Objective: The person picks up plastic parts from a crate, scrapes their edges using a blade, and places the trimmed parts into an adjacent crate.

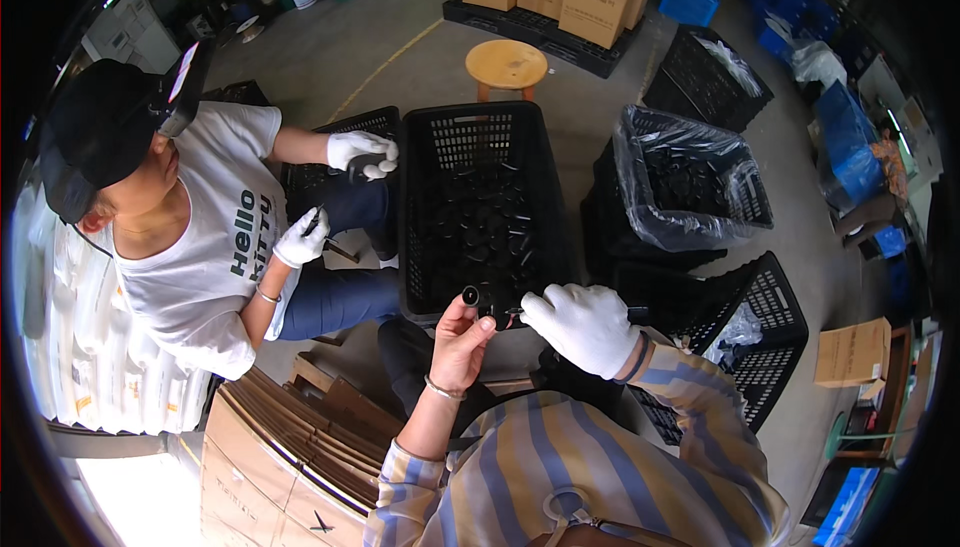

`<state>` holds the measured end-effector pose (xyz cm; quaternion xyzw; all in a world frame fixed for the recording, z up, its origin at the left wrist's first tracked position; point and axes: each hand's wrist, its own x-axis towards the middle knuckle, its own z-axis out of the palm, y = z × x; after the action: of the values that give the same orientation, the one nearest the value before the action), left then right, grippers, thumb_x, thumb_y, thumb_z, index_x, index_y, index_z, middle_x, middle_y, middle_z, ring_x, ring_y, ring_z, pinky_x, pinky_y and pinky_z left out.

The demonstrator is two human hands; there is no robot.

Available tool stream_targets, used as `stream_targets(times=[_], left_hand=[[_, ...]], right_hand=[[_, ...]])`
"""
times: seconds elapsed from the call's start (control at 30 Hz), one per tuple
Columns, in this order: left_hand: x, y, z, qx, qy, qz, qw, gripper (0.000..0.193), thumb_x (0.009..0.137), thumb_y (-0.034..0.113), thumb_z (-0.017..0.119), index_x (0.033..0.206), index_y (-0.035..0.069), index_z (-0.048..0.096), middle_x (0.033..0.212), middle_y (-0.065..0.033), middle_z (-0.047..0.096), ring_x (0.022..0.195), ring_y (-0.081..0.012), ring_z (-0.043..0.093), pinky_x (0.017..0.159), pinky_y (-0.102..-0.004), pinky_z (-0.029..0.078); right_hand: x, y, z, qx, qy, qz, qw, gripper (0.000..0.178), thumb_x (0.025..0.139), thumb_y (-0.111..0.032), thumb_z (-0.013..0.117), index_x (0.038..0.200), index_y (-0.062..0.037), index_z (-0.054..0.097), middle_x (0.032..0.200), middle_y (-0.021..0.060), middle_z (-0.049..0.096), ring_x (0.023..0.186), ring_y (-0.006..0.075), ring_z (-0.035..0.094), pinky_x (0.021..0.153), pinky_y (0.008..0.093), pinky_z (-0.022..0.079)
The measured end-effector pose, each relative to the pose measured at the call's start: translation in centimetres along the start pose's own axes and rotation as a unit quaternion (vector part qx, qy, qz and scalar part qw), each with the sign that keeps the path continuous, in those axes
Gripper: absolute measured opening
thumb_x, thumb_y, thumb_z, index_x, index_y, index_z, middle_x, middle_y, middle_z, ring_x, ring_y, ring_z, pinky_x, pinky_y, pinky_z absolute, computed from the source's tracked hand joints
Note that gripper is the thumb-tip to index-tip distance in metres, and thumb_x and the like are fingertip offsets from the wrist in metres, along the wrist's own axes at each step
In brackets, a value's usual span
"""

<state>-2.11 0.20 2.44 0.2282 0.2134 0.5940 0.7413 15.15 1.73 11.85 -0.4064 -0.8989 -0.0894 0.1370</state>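
My bare left hand [460,350] pinches a small black tubular part [484,298] between thumb and fingers, one round open end facing up and left. Close beside it, my right hand [582,329] wears a white glove and is closed around a slim dark tool [637,315]. The tool's handle shows past the glove's right side, and its thin tip points at the part; whether it touches cannot be made out. Just beyond both hands stands a deep black crate [408,207] holding many similar black pieces [485,212].
A co-worker [215,217] in white gloves sits at the left, handling a dark piece. Right of the crate are a bag-lined black bin [625,162] and a tilted black crate [785,322]. A wooden stool [506,64] stands beyond; flat cardboard [270,457] lies lower left.
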Motion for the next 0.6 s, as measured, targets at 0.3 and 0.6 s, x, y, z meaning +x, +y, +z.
stream_targets(times=[0.3, 0.6], left_hand=[[-0.8, -0.6, 1.6, 0.246, 0.010, 0.133, 0.960, 0.055, 0.067, -0.011, 0.063, 0.117, 0.005, 0.047, 0.107, -0.0042, 0.048, 0.092, -0.0113, 0.051, 0.081, -0.0250, 0.044], [-1.1, -0.5, 2.6, 0.441, 0.039, 0.214, 0.871, 0.054, 0.061, 0.002, 0.071, 0.112, 0.006, 0.053, 0.105, -0.0069, 0.051, 0.086, -0.0113, 0.051, 0.069, -0.0213, 0.043]], right_hand=[[-0.7, 0.2, 1.0, -0.020, 0.022, -0.002, 1.000, 0.015, 0.071, -0.026, 0.056, 0.076, -0.0136, 0.050, 0.056, -0.0016, 0.040, 0.046, 0.0101, 0.049, 0.038, 0.0241, 0.038], [-1.3, 0.6, 0.8, 0.083, 0.019, 0.015, 0.996, 0.013, 0.075, -0.024, 0.058, 0.079, -0.0125, 0.054, 0.057, 0.0003, 0.044, 0.047, 0.0148, 0.052, 0.038, 0.0269, 0.039]])
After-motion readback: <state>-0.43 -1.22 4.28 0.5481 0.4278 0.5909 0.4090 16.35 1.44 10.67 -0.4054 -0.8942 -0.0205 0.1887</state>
